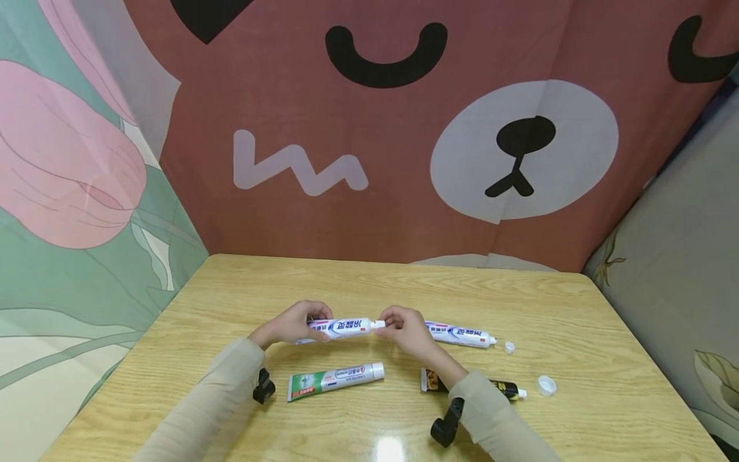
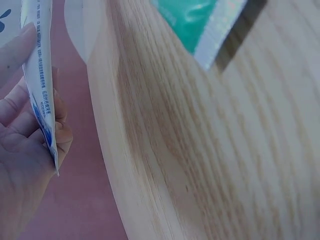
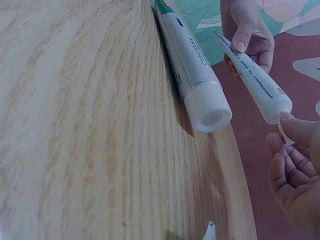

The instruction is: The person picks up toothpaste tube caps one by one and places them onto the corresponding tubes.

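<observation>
Above the tabletop (image 1: 335, 436), the left grip (image 1: 296, 323) holds a white tube (image 1: 345, 328) while the right grip (image 1: 410, 330) pinches its cap (image 1: 376, 325); a second white tube (image 1: 458, 334) and black tube (image 1: 506, 389) lie uncapped beside loose caps (image 1: 546, 385); the green tube (image 1: 335, 381), capped, apparently remains

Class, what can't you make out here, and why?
Head view: black tube, middle behind right arm.
Head view: resting white tube, rear behind right hand.
Left wrist view: held white tube and green tube, fronts beyond top edge.
Right wrist view: white tip, rest below bottom edge.
</observation>
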The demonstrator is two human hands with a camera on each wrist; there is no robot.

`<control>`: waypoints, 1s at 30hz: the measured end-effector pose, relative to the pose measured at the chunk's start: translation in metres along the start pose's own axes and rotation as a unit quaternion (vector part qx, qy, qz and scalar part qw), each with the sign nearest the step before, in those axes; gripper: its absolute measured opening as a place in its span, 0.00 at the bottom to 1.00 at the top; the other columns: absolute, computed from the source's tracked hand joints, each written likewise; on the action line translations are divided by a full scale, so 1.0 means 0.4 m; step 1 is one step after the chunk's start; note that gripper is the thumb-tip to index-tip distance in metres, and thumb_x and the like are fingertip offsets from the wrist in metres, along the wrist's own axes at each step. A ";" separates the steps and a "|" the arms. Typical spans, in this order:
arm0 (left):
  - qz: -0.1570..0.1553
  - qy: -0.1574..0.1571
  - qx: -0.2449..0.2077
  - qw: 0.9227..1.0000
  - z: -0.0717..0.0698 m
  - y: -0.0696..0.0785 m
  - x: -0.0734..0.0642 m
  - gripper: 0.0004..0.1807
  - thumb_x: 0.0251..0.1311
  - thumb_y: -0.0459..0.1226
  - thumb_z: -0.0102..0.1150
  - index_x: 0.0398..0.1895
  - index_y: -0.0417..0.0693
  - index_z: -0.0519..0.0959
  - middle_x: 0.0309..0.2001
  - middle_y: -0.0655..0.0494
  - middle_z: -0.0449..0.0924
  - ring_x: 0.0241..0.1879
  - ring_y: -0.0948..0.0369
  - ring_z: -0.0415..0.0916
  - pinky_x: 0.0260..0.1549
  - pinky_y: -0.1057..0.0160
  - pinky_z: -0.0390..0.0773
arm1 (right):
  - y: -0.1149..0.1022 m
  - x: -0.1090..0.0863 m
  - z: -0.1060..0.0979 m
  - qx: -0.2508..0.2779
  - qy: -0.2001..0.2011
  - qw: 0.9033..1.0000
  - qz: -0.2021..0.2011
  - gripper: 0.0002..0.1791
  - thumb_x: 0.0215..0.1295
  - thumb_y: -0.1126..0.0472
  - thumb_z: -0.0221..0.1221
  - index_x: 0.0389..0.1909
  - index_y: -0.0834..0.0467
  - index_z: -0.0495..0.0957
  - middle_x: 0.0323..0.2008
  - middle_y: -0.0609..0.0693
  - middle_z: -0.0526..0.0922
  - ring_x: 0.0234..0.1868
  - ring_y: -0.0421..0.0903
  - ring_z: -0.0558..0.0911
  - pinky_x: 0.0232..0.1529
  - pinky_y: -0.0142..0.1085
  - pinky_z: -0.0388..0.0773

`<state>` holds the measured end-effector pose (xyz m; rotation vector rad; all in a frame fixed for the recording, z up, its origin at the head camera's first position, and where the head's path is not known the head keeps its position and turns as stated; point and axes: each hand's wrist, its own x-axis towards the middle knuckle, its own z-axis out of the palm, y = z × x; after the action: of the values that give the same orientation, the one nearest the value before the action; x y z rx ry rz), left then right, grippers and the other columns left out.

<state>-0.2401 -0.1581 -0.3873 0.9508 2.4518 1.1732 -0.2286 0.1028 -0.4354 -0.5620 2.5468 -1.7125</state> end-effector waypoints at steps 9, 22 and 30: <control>-0.003 0.006 0.004 1.000 0.002 -0.001 -0.001 0.13 0.46 0.28 0.66 0.36 0.34 0.75 0.32 0.49 0.77 0.32 0.57 0.72 0.33 0.64 0.72 | 0.007 -0.004 -0.005 0.020 -0.018 1.000 -0.015 0.08 0.56 0.69 0.60 0.38 0.66 0.79 0.29 0.58 0.81 0.28 0.49 0.80 0.31 0.44 0.78; 0.001 0.021 -0.004 1.000 0.016 -0.034 0.020 0.13 0.44 0.29 0.67 0.35 0.38 0.77 0.32 0.52 0.78 0.32 0.59 0.73 0.33 0.64 0.73 | -0.021 -0.008 -0.016 0.053 -0.026 0.998 0.021 0.07 0.59 0.66 0.58 0.35 0.68 0.79 0.25 0.62 0.80 0.23 0.46 0.78 0.28 0.47 0.77; 0.014 0.026 0.002 1.000 0.028 -0.085 0.035 0.13 0.44 0.32 0.69 0.35 0.43 0.78 0.31 0.58 0.78 0.31 0.62 0.74 0.33 0.64 0.74 | -0.050 -0.023 -0.022 0.042 -0.026 0.999 0.012 0.09 0.62 0.68 0.55 0.32 0.72 0.78 0.22 0.65 0.78 0.18 0.41 0.75 0.24 0.44 0.77</control>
<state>-0.2603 -0.1577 -0.4199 0.9715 2.4904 1.2167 -0.2162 0.1070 -0.4158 -0.5624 2.4226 -1.7641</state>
